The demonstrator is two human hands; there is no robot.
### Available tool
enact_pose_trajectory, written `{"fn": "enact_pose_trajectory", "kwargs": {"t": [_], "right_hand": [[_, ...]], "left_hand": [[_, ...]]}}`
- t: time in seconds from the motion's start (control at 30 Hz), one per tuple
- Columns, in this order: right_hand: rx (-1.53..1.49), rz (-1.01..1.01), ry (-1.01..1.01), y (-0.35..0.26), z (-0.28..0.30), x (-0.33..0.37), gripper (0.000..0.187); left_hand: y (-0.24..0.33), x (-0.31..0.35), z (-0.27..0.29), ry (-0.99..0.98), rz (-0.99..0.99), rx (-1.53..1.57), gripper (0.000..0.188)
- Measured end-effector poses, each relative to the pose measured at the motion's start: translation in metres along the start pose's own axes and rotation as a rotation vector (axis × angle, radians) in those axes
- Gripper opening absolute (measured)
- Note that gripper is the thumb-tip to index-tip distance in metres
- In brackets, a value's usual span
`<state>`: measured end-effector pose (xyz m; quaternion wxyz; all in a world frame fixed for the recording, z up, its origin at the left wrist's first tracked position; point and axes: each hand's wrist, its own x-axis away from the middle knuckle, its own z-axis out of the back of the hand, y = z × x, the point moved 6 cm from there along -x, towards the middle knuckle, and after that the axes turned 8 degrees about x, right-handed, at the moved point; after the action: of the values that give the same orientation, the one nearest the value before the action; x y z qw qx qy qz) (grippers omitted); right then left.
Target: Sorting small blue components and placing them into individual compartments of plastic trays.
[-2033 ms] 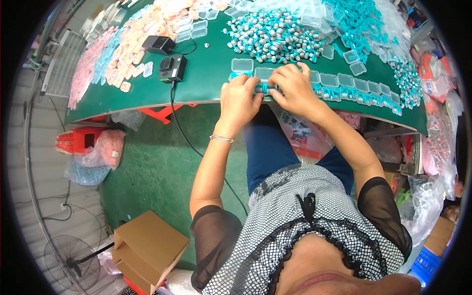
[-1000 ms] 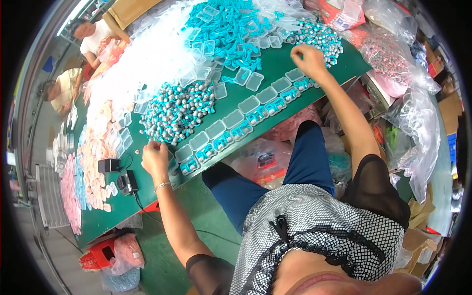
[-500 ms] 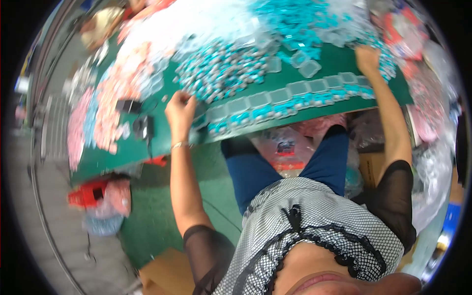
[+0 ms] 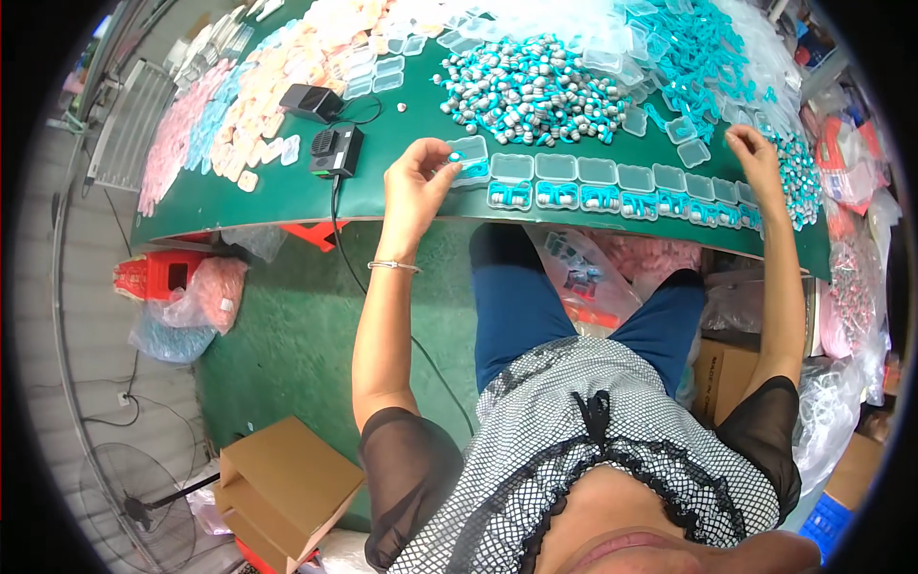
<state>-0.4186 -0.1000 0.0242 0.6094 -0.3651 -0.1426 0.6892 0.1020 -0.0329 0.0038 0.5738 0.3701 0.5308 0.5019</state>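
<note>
A row of small clear plastic cases (image 4: 556,196) with raised lids runs along the near table edge, teal and grey pieces lying in them. At its left end my left hand (image 4: 416,191) is at an open case (image 4: 470,149), thumb and forefinger closed around a small teal-and-white piece (image 4: 456,157). My right hand (image 4: 758,165) hovers over the right end of the row, beside a pile of small teal-and-grey pieces (image 4: 799,180). Its fingers are curled together; what they hold, if anything, I cannot make out. A large heap of teal-and-grey pieces (image 4: 535,88) lies beyond the row.
Teal plastic parts (image 4: 693,62) and clear cases are heaped at the back. Peach pieces (image 4: 258,120) and pink pieces (image 4: 177,148) cover the left side. Two black devices (image 4: 336,151) with a cord stand on the green table (image 4: 277,196). An open cardboard box (image 4: 287,483) sits on the floor.
The view has shifted, so the table appears farther right and the floor box shows more. My left hand remains at the row's left end. My right hand has drawn back from the right-hand pile.
</note>
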Motion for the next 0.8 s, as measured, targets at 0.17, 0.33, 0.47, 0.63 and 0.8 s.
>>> {"fn": "enact_pose_trajectory", "kwargs": {"t": [0.17,0.33,0.47,0.63,0.8], "right_hand": [[-0.492,-0.079,-0.306,-0.120,-0.077,0.028,0.010],[-0.629,-0.115,-0.490,-0.187,-0.145,0.045,0.022],[-0.689,-0.037,-0.564,-0.225,-0.181,0.049,0.023],[-0.375,0.307,-0.349,-0.259,-0.214,0.052,0.019],[-0.195,0.552,-0.192,-0.278,-0.231,0.053,0.015]], "left_hand": [[0.011,0.010,-0.004,0.019,-0.153,-0.153,0.020],[0.013,0.010,-0.007,-0.003,-0.280,-0.262,0.022],[0.010,0.015,-0.010,-0.035,-0.294,-0.326,0.021],[0.010,0.025,-0.010,-0.007,-0.408,-0.455,0.019],[0.011,0.032,-0.009,0.055,-0.471,-0.467,0.020]]}}
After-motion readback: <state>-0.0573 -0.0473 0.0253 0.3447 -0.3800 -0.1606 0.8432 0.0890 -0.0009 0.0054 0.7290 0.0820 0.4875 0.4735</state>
